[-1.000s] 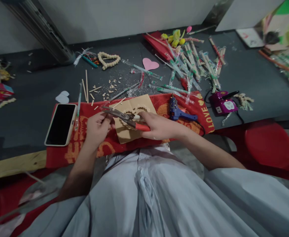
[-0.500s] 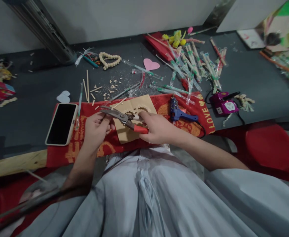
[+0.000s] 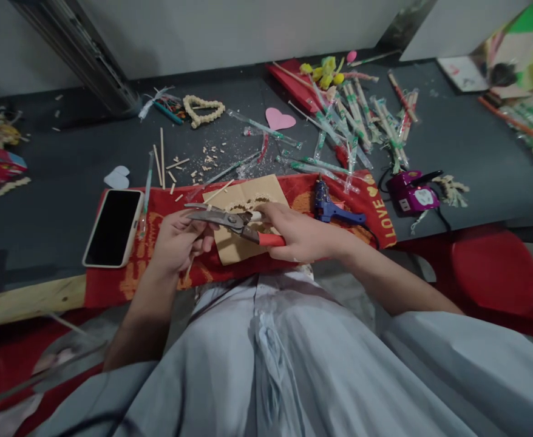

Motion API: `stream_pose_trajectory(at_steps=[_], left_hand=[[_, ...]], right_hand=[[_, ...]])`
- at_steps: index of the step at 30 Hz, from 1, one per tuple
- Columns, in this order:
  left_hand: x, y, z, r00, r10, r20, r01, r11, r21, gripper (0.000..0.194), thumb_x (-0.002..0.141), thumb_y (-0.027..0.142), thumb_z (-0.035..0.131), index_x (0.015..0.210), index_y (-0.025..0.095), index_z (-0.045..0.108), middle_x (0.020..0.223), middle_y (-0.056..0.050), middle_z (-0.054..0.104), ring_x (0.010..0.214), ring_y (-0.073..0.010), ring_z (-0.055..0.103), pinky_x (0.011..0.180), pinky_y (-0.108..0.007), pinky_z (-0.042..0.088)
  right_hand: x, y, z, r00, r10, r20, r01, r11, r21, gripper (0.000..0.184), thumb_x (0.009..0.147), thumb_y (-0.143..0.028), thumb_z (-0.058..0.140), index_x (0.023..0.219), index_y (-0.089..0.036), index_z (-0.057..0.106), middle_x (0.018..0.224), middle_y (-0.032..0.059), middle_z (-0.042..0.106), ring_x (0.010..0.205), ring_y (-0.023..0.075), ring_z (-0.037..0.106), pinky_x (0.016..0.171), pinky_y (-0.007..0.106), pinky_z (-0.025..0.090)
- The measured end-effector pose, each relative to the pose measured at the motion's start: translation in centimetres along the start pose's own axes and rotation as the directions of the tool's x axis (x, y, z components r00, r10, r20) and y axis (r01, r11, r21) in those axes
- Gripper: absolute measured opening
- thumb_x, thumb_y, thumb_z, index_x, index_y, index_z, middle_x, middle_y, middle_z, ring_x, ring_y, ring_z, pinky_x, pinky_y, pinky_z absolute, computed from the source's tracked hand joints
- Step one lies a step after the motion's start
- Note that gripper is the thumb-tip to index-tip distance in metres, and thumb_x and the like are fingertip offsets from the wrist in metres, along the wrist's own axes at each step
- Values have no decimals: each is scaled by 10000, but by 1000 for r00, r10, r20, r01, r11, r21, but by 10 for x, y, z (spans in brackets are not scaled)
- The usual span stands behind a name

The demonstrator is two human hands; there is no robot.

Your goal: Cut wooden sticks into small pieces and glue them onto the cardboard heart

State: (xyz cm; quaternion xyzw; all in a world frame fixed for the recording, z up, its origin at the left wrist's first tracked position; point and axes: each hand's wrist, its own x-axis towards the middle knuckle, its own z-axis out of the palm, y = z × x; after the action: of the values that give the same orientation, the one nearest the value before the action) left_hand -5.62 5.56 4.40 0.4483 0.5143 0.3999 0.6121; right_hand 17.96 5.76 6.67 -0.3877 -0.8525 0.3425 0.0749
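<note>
**While shears meet stick over the red cloth**

While gripped by the red handles in the right hand [image 3: 300,233], red-handled shears [image 3: 232,220] point leftward over the brown card [image 3: 234,246], blades slightly parted near the left fingers. Held pinched in the left hand [image 3: 175,240]: a thin wooden stick [image 3: 188,267], mostly hidden by the fingers, its end showing below the hand; whether it sits between the blades cannot be told.

Under the shears, on the card: a heart outline [image 3: 251,203] built of small pale stick pieces, partly covered by tool and hand, so completeness unclear. Beyond the card, a scatter of cut stick bits [image 3: 205,161] and a few long sticks [image 3: 159,158] on the dark tabletop [image 3: 66,170]: a good deal of cutting apparently done, more pieces seemingly still needed.

Beneath the card, a red cloth [image 3: 157,212]. Left of the card, a phone [image 3: 112,227] face up. Right of the card, a blue glue gun [image 3: 330,206]; farther right, a purple one [image 3: 412,191]. Far beyond the card, a finished stick heart [image 3: 203,109], a pink paper heart [image 3: 278,118], and a heap of wrapped chopsticks [image 3: 362,115].
</note>
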Motion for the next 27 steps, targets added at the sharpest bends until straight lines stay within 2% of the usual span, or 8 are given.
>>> stream_pose_trajectory(at_steps=[3, 8, 12, 17, 20, 22, 24, 27], left_hand=[[-3, 4, 1, 998, 17, 57, -13, 997, -70, 423, 578, 556, 765, 633, 161, 623, 440, -1, 505, 301, -65, 375, 282, -187, 143], [-5, 4, 1, 998, -4, 65, 8, 998, -59, 398, 634, 519, 752, 669, 147, 616, 429, -2, 518, 315, -66, 397, 300, -179, 158], [-3, 3, 2, 1000, 1, 24, -1, 1000, -3, 363, 663, 496, 721, 660, 156, 594, 421, 7, 511, 302, -45, 337, 306, -174, 161], [1, 0, 5, 999, -6, -44, 8, 998, 56, 259, 711, 413, 655, 683, 167, 578, 398, 30, 473, 282, -35, 271, 309, -176, 129], [2, -5, 6, 996, 35, -79, -20, 983, 183, 220, 767, 378, 570, 697, 169, 570, 435, 25, 502, 310, -51, 325, 328, -183, 210], [3, -10, 7, 983, 133, -123, -82, 931, 355, 227, 784, 361, 530, 658, 173, 553, 471, 14, 535, 376, -77, 432, 378, -192, 305], [5, -15, 7, 953, 266, -149, -147, 830, 538, 230, 785, 345, 514, 630, 176, 539, 512, 6, 569, 468, -103, 525, 445, -203, 369], [7, -20, 6, 914, 386, -125, -198, 694, 692, 250, 791, 340, 499, 599, 180, 520, 520, 9, 574, 498, -113, 547, 467, -215, 359]], right_hand=[[-2, 0, -4, 1000, -28, -12, 28, 1000, -5, 580, 708, -297, 502, 1221, -46, 401, 1187, 216, 520, 1101, 321, 508, 924, 473, 418], [-4, -4, -9, 1000, -11, -26, 10, 999, -46, 548, 706, -299, 498, 1197, -70, 421, 1157, 201, 544, 1075, 320, 525, 901, 457, 425], [-4, -11, -7, 996, 76, -38, -80, 991, -104, 484, 698, -312, 489, 1126, -87, 465, 1052, 183, 597, 947, 308, 575, 792, 405, 450], [-2, -22, 3, 976, 207, -62, -214, 962, -168, 407, 723, -336, 472, 1057, -105, 496, 955, 168, 638, 820, 294, 613, 659, 337, 417], [-2, -23, 7, 962, 267, -52, -272, 943, -191, 361, 727, -330, 475, 1018, -117, 504, 923, 164, 654, 787, 291, 622, 610, 312, 378], [-1, -22, 8, 959, 277, -51, -282, 940, -192, 341, 729, -326, 475, 1000, -122, 506, 917, 163, 660, 785, 289, 623, 600, 302, 358], [1, -19, 9, 959, 281, -37, -283, 942, -182, 318, 729, -326, 475, 977, -130, 507, 906, 155, 662, 763, 276, 616, 587, 294, 339], [3, -13, 8, 960, 281, -2, -278, 950, -143, 302, 713, -336, 493, 946, -145, 503, 881, 126, 651, 726, 239, 585, 573, 279, 319]])
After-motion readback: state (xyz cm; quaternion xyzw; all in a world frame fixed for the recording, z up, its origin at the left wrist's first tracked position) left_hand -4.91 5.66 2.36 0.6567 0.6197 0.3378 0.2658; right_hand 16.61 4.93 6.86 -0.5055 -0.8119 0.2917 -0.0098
